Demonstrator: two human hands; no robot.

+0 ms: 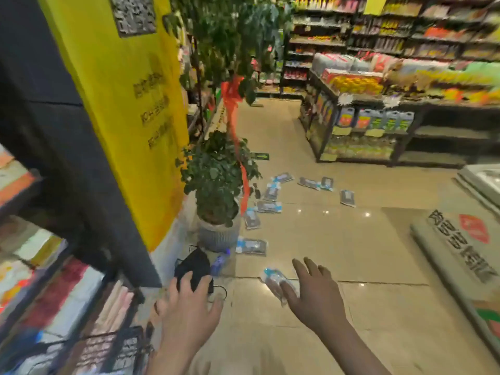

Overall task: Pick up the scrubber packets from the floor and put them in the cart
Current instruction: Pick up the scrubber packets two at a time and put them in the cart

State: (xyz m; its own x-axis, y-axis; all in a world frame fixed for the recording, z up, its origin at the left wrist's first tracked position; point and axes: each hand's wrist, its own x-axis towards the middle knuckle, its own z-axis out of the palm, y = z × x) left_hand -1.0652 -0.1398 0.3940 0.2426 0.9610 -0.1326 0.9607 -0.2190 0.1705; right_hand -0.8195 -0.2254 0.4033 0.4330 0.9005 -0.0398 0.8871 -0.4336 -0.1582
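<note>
The right hand (311,289), low in the centre of the frame, is spread with fingers apart, its thumb touching or overlapping the nearest scrubber packet (273,280) on the floor (351,239); whether it has any grip yet cannot be told through the blur, though it looks released rather than closed; the left hand (189,307), lower left of centre, is likewise spread and grasps nothing, hovering near a dark bundle with cords (193,263); beyond the hands more packets (251,247) lie scattered up the middle of the frame, some close beside a potted plant (216,185) and others further toward the shelves (365,136) at the right; a wire structure (119,347) at the lower left may be the cart, but it is too smeared to be sure; the packets look like thin, glossy plastic sleeves, probably light, soft and somewhat slippery on the tile; pinching an edge, or the printed header end, would likely lift one more surely than pressing flat on its face.
</note>
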